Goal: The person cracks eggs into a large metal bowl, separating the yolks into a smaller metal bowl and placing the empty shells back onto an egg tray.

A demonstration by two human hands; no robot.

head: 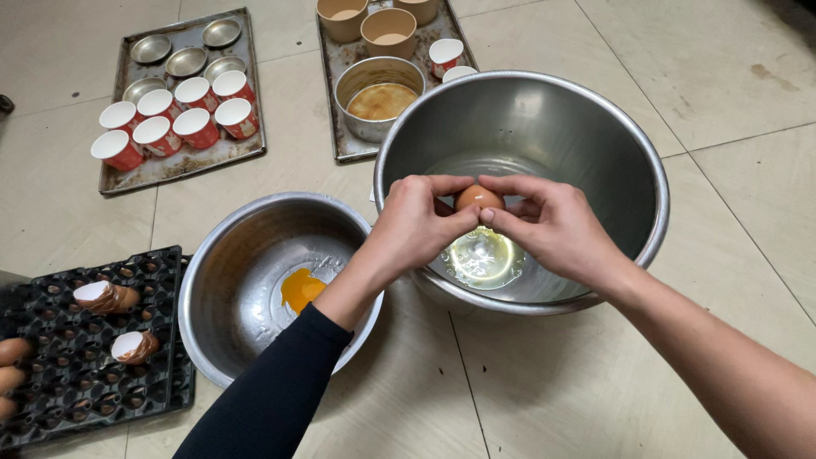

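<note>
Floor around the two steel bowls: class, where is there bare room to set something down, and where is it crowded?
Free: the tiled floor right of the large bowl, and the tiles near the camera, below the small bowl. Crowded: the far side, with the cup tray and the second tray, and the left, by the egg tray.

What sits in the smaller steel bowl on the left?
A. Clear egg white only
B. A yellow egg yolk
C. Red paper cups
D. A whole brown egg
B: the smaller steel bowl holds a single yellow yolk, while the clear egg white lies in the larger bowl, beneath the brown egg held by both hands.
</note>
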